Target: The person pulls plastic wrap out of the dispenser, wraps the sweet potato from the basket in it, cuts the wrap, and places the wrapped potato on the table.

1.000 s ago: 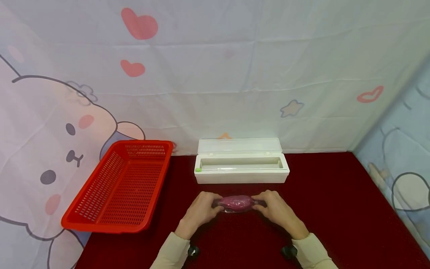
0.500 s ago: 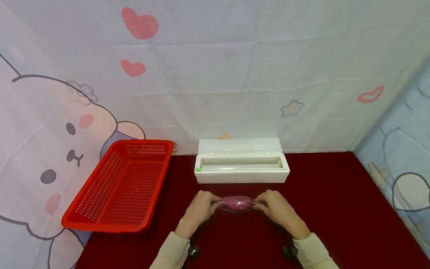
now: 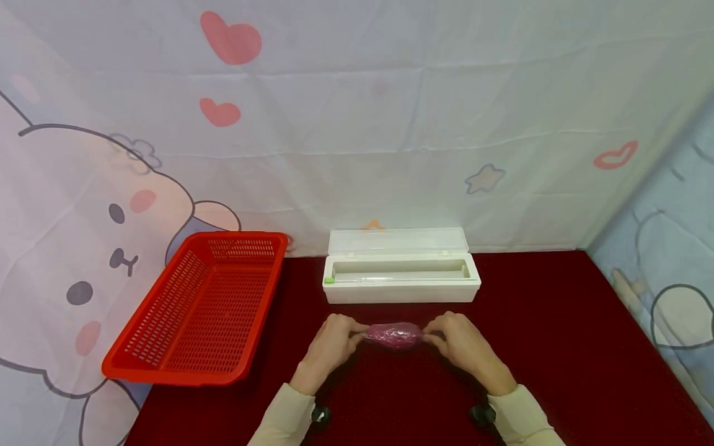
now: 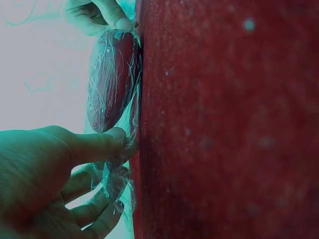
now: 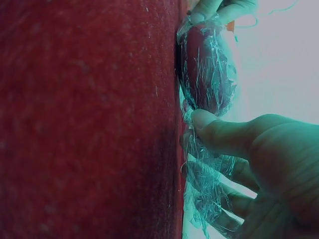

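A reddish-purple oblong that looks like a sweet potato (image 3: 393, 335) is wrapped in crinkled clear cling film (image 5: 209, 169) and lies level between my two hands. My left hand (image 3: 330, 344) pinches the gathered film at its left end between thumb and fingers. At the other end my right hand (image 3: 460, 344) pinches the film the same way. In the left wrist view the sweet potato (image 4: 112, 79) shows wrinkled film all round it, with a loose film tail by the fingers. Whether it touches the table is hard to tell.
A white cling film dispenser box (image 3: 401, 293) stands just beyond the hands, its clear lid (image 3: 398, 241) raised and a green slider at its left. A red perforated basket (image 3: 256, 334) sits to the left. Dark red cloth covers the table (image 3: 558, 334); a printed curtain hangs behind.
The wrapped sweet potato has turned between my hands, and the film that hung below it now lies closer. Both hands stay in nearly the same place, with fingers shifted on the film ends.
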`<move>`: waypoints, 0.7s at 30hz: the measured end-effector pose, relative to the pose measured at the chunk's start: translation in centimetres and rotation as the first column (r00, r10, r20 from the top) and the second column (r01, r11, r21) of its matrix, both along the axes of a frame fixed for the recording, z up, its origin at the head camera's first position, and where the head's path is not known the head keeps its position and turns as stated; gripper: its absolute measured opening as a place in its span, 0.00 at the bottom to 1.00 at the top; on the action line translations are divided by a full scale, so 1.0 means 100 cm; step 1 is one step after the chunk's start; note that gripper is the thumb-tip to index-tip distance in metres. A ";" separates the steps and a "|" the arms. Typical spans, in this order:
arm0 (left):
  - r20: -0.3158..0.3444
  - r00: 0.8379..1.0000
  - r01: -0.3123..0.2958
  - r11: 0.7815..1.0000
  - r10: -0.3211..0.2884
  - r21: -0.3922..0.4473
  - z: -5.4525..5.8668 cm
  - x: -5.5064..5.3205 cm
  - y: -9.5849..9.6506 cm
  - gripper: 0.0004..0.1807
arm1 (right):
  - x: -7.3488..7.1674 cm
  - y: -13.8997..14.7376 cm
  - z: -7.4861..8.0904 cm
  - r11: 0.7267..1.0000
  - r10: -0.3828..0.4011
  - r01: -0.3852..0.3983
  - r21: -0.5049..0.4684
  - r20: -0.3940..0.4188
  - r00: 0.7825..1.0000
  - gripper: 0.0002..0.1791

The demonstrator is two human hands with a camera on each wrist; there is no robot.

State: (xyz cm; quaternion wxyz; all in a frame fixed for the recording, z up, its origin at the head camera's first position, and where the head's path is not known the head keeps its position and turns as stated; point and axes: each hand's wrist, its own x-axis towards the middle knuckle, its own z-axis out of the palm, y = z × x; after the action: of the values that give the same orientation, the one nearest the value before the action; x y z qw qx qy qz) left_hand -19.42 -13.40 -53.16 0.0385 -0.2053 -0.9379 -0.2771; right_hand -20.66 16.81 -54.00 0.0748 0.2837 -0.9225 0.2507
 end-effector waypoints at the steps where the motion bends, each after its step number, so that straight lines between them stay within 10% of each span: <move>1: -0.009 1.000 0.002 1.000 -0.002 0.001 0.000 0.000 0.000 0.09 | 0.000 0.000 0.000 1.000 0.004 -0.004 -0.002 -0.017 1.000 0.02; 21: -0.056 0.998 -0.015 1.000 0.015 0.005 -0.001 -0.002 -0.001 0.09 | -0.001 0.002 -0.005 1.000 -0.019 0.019 -0.011 -0.051 0.999 0.05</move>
State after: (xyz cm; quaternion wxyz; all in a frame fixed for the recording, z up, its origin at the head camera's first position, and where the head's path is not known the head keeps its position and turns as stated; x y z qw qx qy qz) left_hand -19.63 -13.48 -53.31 0.0674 -0.2059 -0.9373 -0.2729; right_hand -20.78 16.96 -54.47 0.1020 0.2808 -0.9216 0.2477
